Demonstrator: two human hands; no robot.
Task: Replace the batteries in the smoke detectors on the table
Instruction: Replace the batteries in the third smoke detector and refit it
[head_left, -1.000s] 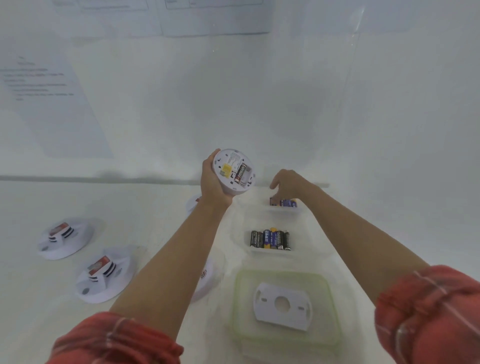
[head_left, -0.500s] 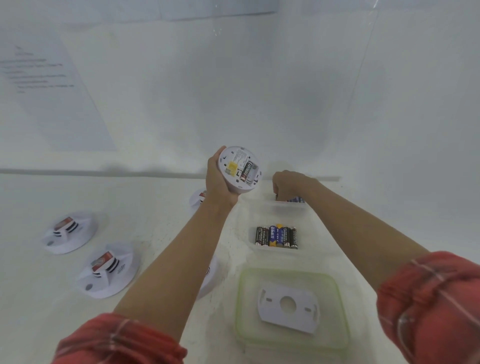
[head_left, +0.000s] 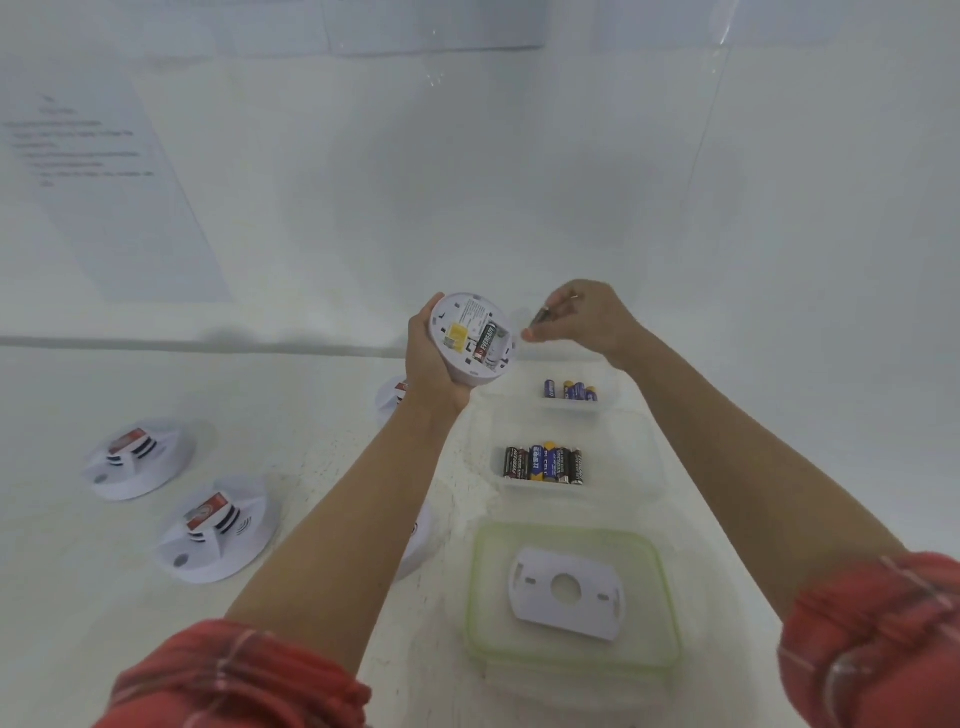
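Starting far left: there's a printed sheet (head_left: 104, 182) stuck on the wall, text way too blurry to read. Below it on the white table (head_left: 311, 441) sit two smoke detectors (head_left: 137, 457) (head_left: 213, 527), face up, each with a red-and-white label on the raised middle bit. I can't make out the words on those either.

Left hand (head_left: 431, 358) is curled around a third detector (head_left: 472, 338), held up off the table with its back tilted toward the camera. You can see a yellow sticker on the back, and one black cell (head_left: 485, 342) seated in the bay that clearly says EVEREADY. The slot next to it looks open. Two more detectors (head_left: 389, 397) (head_left: 421, 535) peek out from behind that forearm.

Right hand (head_left: 587, 317) is just beside the held detector, fingertips pinching a loose battery (head_left: 548, 313). It's dark with a metal end, brand not readable.

Under that hand there's a far clear tray (head_left: 608, 400) with a few blue batteries (head_left: 571, 389). Nearer, a middle clear tray (head_left: 623, 467) holds a row of mixed cells (head_left: 543, 464), with black Eveready ones on the outside and blue ones in the middle. Closest is a green-rimmed tub (head_left: 571, 529) with a white mounting plate (head_left: 566, 590) lying flat in it.
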